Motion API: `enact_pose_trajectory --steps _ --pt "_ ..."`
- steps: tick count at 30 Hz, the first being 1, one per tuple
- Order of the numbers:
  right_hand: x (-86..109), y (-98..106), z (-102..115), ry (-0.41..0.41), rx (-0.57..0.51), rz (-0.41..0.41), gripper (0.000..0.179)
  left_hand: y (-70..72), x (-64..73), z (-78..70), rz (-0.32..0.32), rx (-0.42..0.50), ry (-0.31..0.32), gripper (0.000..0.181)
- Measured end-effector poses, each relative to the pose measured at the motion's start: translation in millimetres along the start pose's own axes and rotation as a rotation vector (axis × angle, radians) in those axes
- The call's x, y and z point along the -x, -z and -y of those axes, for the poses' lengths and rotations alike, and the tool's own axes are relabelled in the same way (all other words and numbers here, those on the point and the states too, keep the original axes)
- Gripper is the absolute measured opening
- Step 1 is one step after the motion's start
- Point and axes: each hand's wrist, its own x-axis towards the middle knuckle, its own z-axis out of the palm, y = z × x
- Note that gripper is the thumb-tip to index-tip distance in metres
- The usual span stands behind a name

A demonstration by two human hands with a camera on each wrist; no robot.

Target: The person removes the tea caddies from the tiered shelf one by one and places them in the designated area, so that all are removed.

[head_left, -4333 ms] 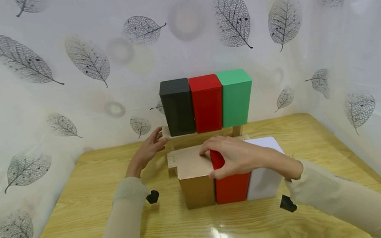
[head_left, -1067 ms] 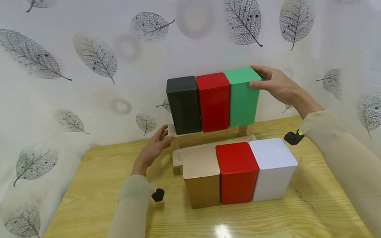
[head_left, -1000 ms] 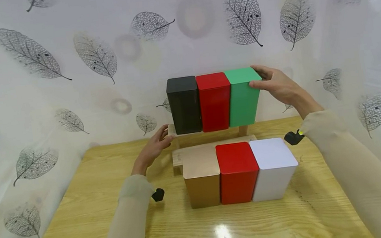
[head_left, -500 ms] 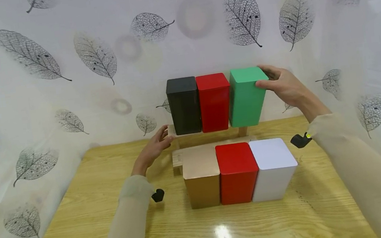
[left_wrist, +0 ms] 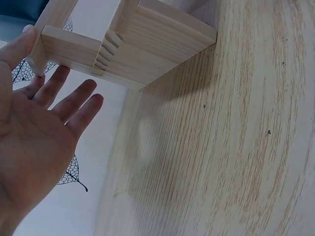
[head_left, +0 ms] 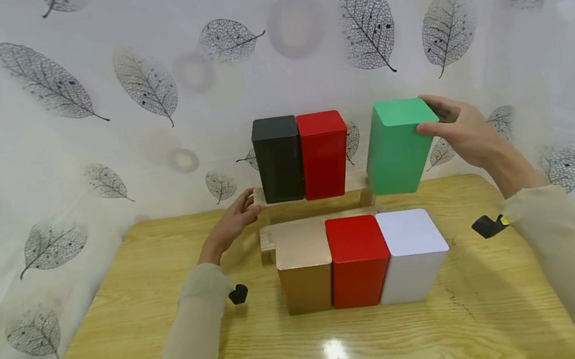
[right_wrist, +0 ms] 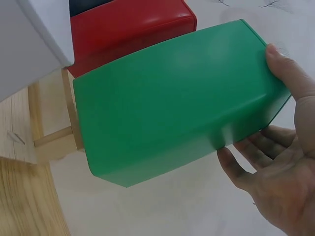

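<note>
My right hand [head_left: 470, 132] grips the green box [head_left: 397, 151] near its top, thumb on the front and fingers behind. The box is off to the right of the black box [head_left: 278, 159] and red box [head_left: 323, 154], which stand on the upper shelf of a wooden rack [head_left: 356, 182]. In the right wrist view, the green box [right_wrist: 172, 103] fills the middle, above the right hand's fingers. My left hand [head_left: 230, 227] pinches the upper shelf's left end. The left wrist view shows its thumb [left_wrist: 27, 37] on the wood and the other fingers spread.
In front stand a gold box [head_left: 305, 273], a second red box [head_left: 359, 260] and a white box [head_left: 414, 254], side by side. They hide part of the rack's lower step [head_left: 268, 239]. A leaf-printed curtain [head_left: 138, 18] backs the wooden table [head_left: 140, 341].
My right hand left the front red box and took hold of the green box. It has drawn that box rightward, away from the rear red box. My left hand has stayed put.
</note>
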Motion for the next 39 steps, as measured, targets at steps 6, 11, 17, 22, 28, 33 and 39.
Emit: enact_pose_trajectory --steps 6,11,17,22,28,33,39 --pt "23.7 13 -1 0.003 0.051 -0.011 0.071 -0.8 0.9 -2.0 0.006 0.000 -0.009 0.075" --pt "44.0 21 -3 0.037 0.071 -0.018 0.069 -1.8 0.6 -3.1 0.008 0.000 -0.012 0.076" --pt "66.9 26 -7 0.092 0.041 -0.023 0.067 -1.3 0.2 -2.4 0.006 -0.006 -0.012 0.076" --pt "84.3 28 -8 0.039 0.142 -0.041 0.070 0.0 -0.2 -0.4 0.008 -0.002 -0.019 0.076" --pt "99.2 33 -11 -0.024 0.147 -0.079 0.074 -0.1 -0.5 0.3 0.011 -0.001 -0.016 0.075" --pt "111.1 40 -13 -0.048 0.284 -0.092 0.075 -0.3 -0.2 -1.7 0.009 -0.004 -0.017 0.076" --pt "129.3 44 -20 -0.024 0.370 -0.044 0.081 -0.4 0.8 -2.5 0.013 0.002 -0.009 0.075"
